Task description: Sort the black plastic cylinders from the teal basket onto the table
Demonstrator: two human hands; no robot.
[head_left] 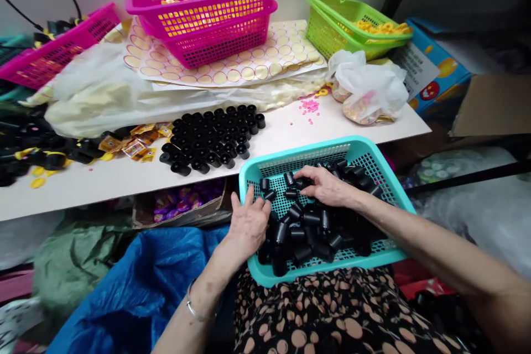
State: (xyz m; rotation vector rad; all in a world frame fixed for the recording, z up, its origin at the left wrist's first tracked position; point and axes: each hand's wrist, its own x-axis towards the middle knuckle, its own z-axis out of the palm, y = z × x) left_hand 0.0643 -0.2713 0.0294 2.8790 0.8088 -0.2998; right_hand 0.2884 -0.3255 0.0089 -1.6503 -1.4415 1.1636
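A turquoise plastic basket (pixel 323 150) rests on my lap, against the table's front edge. Loose black plastic cylinders (pixel 297 233) lie jumbled inside it. My right hand (pixel 326 185) reaches in from the right, thumb and fingers closed around one black cylinder near the basket's far side. Over the left rim lies my left hand (pixel 249 222), fingers apart, their tips near a couple of cylinders; nothing shows in its grasp. On the table, many black cylinders (pixel 211 135) stand upright, packed closely together, with round openings on top.
Pink baskets (pixel 224 38) and green baskets (pixel 357 25) with yellow pieces stand at the back of the white table (pixel 286 135). Small orange packets (pixel 141 141) lie left of the upright cylinders. White plastic bags (pixel 369 88) and tiny pink rings (pixel 310 106) are at the right.
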